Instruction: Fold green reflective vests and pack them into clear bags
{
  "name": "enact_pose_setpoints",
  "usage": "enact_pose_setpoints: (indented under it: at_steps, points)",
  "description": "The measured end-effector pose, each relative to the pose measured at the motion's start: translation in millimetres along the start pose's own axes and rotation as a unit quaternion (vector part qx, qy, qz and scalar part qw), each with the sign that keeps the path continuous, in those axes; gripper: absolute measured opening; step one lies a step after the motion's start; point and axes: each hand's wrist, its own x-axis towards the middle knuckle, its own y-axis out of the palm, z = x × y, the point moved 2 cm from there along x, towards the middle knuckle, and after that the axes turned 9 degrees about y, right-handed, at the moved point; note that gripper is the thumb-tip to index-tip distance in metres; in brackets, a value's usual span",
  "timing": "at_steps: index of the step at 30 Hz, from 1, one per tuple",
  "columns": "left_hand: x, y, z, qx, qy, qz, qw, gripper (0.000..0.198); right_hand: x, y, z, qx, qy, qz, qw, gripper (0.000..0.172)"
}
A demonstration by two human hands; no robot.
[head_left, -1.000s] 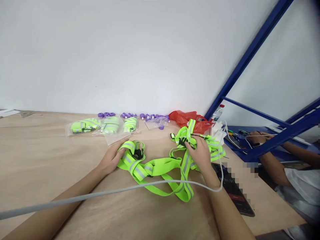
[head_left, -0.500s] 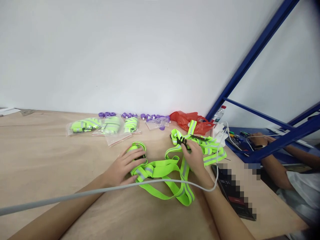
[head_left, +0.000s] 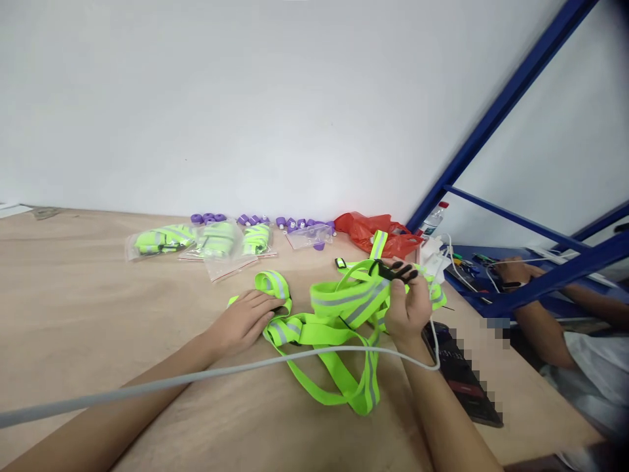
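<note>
Fingers (head_left: 399, 296) of right hand (head_left: 409, 309) hold neon strap (head_left: 344, 298) up; left hand (head_left: 244, 321) presses it.

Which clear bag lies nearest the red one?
The rightmost bag, with purple bits inside, just left of the red bag; the bags of green straps lie farther left.

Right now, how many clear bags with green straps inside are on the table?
3, in a row near the wall: the left bag, the middle bag, the right bag. A fourth bag lies flat before them; its contents are unclear.
</note>
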Motion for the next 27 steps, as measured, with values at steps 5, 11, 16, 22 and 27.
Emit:
enact_pose_setpoints:
  at_steps: [5, 11, 16, 22, 27]
  points:
    - [2, -2.0, 4, 0.03, -0.047, 0.023, 0.998, 0.043, -2, -6, -9, 0.003, 0.033, -0.065, 0.997, 0.023]
    - [5, -12.0, 4, 0.065, -0.1, 0.115, 0.986, 0.051, 0, -3, -3, 0.044, 0.042, -0.095, 0.994, 0.024]
    - [8, -19.8, -2, 0.073, -0.117, 0.166, 0.976, 0.062, -1, 1, -11, 0.108, 0.083, -0.087, 0.987, 0.022]
    - [8, -27.3, 0, 0.047, -0.153, 0.173, 0.972, 0.058, -3, 1, -31, 0.12, 0.187, -0.08, 0.972, 0.023]
    - [12, -42.1, -2, 0.007, -0.14, 0.163, 0.977, 0.045, -6, 6, -48, 0.14, 0.252, -0.054, 0.956, 0.028]
